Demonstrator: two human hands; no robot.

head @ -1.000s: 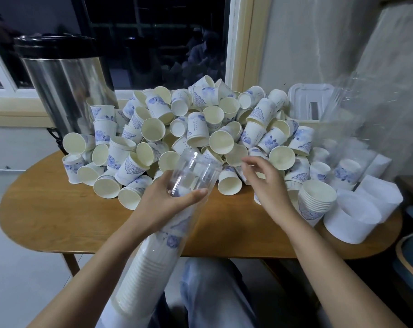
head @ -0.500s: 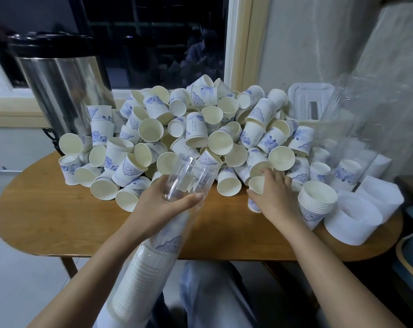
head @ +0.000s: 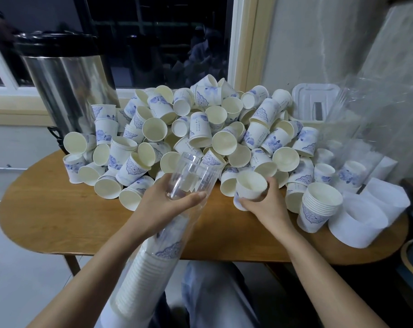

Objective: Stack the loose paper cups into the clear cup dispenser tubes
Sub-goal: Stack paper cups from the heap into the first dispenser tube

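A big heap of loose white paper cups with blue prints (head: 200, 129) covers the back of the wooden table (head: 58, 214). My left hand (head: 162, 204) grips a clear dispenser tube (head: 191, 178) near its open mouth; the tube slants down toward my lap and its lower part holds a nested stack of cups (head: 143, 275). My right hand (head: 264, 204) holds one paper cup (head: 250, 188), mouth up, just right of the tube's mouth, at the heap's front edge.
A steel urn with a black lid (head: 68, 86) stands at the back left. A short nested cup stack (head: 319, 207) and white paper sleeves (head: 361, 221) sit at the right. Crumpled clear plastic wrap (head: 371, 119) and a white lidded box (head: 314, 100) lie behind them.
My right hand reached into the heap, closed on a cup and drew it back toward the tube's mouth. The left hand kept the tube nearly still.
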